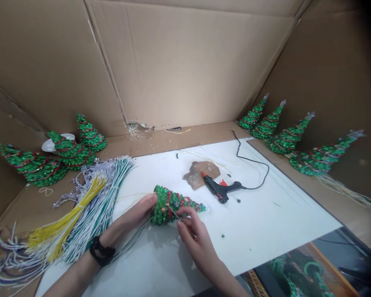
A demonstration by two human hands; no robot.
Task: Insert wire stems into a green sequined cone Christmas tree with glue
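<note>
A small green Christmas tree (163,206) with red garland and little baubles lies on its side above the white board, its tip pointing right. My left hand (144,210), with a black band on the wrist, is closed around the tree's wide base. Part of those fingers is hidden behind the tree. At the tree's near side, my right hand (193,231) pinches a thin pale strand (174,212) that reaches to the garland. Whether this strand is wire or a fine tool, I cannot make out. Thin wires trail left from the base.
A black glue gun (219,190) lies on brown scrap (205,171), its cord (259,161) running to the back. Bundles of yellow wires (71,218) and green-white wires (111,206) lie left. Several finished trees (289,136) line the right; three more trees (91,134) stand left.
</note>
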